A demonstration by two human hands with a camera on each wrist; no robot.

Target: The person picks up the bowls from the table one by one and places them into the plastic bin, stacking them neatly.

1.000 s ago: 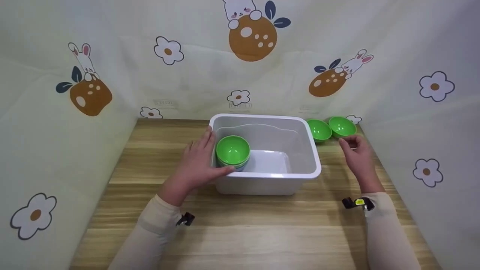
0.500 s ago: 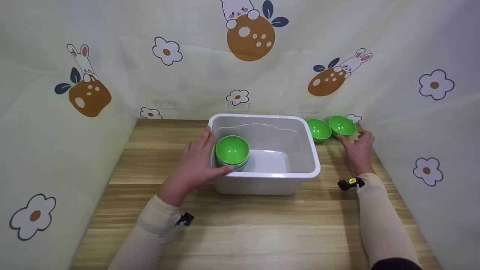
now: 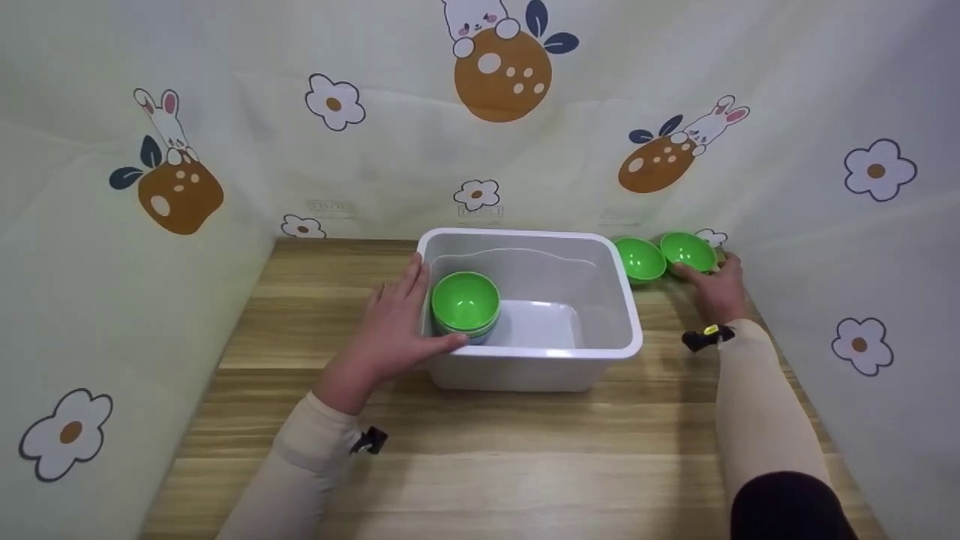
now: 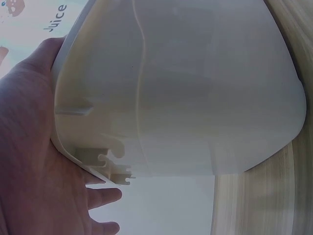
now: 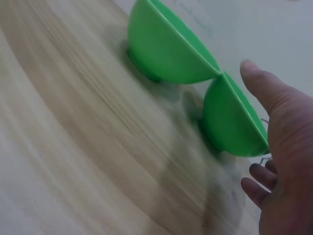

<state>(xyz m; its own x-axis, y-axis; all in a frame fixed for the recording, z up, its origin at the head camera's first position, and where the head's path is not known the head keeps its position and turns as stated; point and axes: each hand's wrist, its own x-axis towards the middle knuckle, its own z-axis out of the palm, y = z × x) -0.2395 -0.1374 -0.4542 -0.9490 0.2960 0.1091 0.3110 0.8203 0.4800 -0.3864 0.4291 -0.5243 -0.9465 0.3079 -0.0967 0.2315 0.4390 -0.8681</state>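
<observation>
Fingers and thumb of the right hand stood apart at the rightmost green bowl, which touched another green bowl on the worktop; the left hand, fingers spread, rested on a white tub holding stacked bowls.

Tub: on the surface, near its far edge
Bowl stack: inside the tub, left end
Bowl 1: just right of the tub
Bowl 2: right of bowl 1, near the surface's far right corner
</observation>
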